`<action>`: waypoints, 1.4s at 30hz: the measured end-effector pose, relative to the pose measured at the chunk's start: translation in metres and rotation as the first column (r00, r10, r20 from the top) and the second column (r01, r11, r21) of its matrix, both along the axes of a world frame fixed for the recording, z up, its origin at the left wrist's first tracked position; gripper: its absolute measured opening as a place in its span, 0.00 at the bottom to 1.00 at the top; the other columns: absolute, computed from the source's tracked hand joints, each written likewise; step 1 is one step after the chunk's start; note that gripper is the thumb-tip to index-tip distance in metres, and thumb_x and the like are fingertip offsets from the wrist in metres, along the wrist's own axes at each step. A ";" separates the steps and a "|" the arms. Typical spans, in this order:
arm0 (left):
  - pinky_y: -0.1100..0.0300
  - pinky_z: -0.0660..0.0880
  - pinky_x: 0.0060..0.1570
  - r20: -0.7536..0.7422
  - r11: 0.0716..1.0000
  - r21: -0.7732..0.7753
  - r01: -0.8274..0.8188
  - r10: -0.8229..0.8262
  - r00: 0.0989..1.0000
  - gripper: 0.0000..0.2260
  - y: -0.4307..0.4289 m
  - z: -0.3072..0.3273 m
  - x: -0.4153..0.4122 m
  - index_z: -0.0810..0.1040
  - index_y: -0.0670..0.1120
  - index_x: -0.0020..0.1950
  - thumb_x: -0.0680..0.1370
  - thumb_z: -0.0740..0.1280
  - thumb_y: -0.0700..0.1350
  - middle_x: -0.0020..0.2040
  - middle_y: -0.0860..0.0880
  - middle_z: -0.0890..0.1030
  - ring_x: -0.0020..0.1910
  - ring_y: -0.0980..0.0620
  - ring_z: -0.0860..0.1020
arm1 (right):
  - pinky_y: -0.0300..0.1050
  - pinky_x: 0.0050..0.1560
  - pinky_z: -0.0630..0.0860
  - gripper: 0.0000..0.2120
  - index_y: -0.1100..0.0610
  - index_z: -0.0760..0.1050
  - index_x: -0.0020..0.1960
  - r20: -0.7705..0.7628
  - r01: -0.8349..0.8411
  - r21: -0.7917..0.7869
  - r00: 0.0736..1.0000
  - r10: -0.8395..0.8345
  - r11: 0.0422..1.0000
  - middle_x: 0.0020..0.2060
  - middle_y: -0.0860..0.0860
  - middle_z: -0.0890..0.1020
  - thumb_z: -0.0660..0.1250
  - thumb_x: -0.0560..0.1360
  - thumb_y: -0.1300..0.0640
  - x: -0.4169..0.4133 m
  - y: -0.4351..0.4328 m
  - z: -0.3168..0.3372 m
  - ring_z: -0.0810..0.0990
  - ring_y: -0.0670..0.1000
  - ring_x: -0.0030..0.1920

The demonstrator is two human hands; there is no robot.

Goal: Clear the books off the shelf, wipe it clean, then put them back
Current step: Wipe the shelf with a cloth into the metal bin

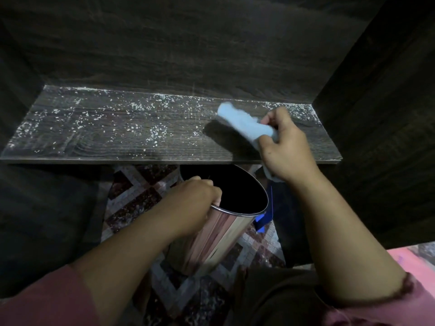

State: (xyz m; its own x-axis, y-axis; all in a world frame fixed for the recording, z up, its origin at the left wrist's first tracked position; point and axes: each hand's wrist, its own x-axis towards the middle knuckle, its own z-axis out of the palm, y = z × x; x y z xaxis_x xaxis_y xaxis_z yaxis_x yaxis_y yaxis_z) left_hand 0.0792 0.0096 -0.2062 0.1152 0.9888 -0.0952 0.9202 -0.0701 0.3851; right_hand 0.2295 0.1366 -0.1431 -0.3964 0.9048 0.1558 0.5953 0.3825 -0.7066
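Fingers (274, 117) of my right hand (287, 149) are curled tight round a pale blue cloth (237, 117), clamped on its bunched middle. The cloth's free end sticks out to the left over the far right part of the shelf (117, 147). It is blurred, with a dark shadow under it, so I cannot tell whether it touches the wood. Another bit of the cloth hangs below my wrist, past the shelf's near edge.

White specks (156, 132) lie scattered over the dark wooden shelf, thickest along the far edge and toward the left. They are thinner on the near right, by my hand.

My left hand (195, 198) grips a shiny metal bin (219, 234), its fingers (217, 192) hooked over the left side of the rim. I hold the bin tilted, with its dark mouth facing up toward the shelf, just under the near edge and right of the middle. Patterned floor tiles (131, 201) show beneath it, and something blue (262, 220) peeks out just right of the bin.
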 end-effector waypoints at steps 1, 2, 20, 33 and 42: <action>0.59 0.69 0.46 -0.003 1.000 -0.005 0.000 0.000 1.000 0.11 0.000 0.000 0.000 0.77 0.52 0.50 0.72 0.69 0.39 0.48 0.55 0.74 0.51 0.54 0.70 | 0.44 0.42 0.70 0.10 0.51 0.70 0.51 0.000 -0.005 0.006 1.000 0.005 1.000 0.44 0.44 0.77 0.62 0.72 0.63 0.000 -0.001 -0.001 0.75 0.49 0.43; 0.59 0.69 0.47 -0.013 1.000 -0.010 0.000 0.000 1.000 0.11 0.001 -0.001 -0.001 0.77 0.52 0.50 0.71 0.69 0.39 0.48 0.55 0.74 0.51 0.53 0.70 | 0.44 0.43 0.71 0.10 0.50 0.71 0.50 0.061 -0.036 -0.027 0.997 0.038 0.999 0.45 0.45 0.78 0.63 0.72 0.62 -0.001 -0.002 -0.004 0.76 0.50 0.44; 0.62 0.65 0.48 -0.028 1.000 -0.010 0.021 -0.021 0.999 0.12 0.021 -0.008 0.014 0.75 0.53 0.54 0.73 0.67 0.39 0.51 0.55 0.74 0.54 0.54 0.70 | 0.52 0.64 0.70 0.24 0.41 0.70 0.69 0.051 0.215 0.148 0.973 -0.224 0.965 0.62 0.53 0.72 0.63 0.74 0.57 0.024 0.035 -0.022 0.72 0.56 0.62; 0.60 0.64 0.48 -0.037 0.997 0.081 -0.004 0.007 0.999 0.10 0.038 -0.019 0.035 0.73 0.51 0.52 0.73 0.65 0.40 0.49 0.53 0.72 0.52 0.51 0.69 | 0.53 0.72 0.57 0.29 0.41 0.60 0.76 0.402 -0.022 0.070 0.916 -0.008 0.997 0.75 0.55 0.63 0.63 0.76 0.52 0.013 0.044 -0.069 0.59 0.55 0.74; 0.58 0.68 0.52 -0.003 0.997 0.071 -0.026 0.027 1.000 0.12 0.039 -0.021 0.034 0.73 0.50 0.53 0.73 0.65 0.38 0.49 0.54 0.72 0.52 0.52 0.68 | 0.54 0.70 0.62 0.29 0.45 0.64 0.74 0.165 0.410 0.197 0.881 -0.443 0.890 0.72 0.52 0.67 0.61 0.74 0.57 0.055 0.081 -0.063 0.66 0.58 0.69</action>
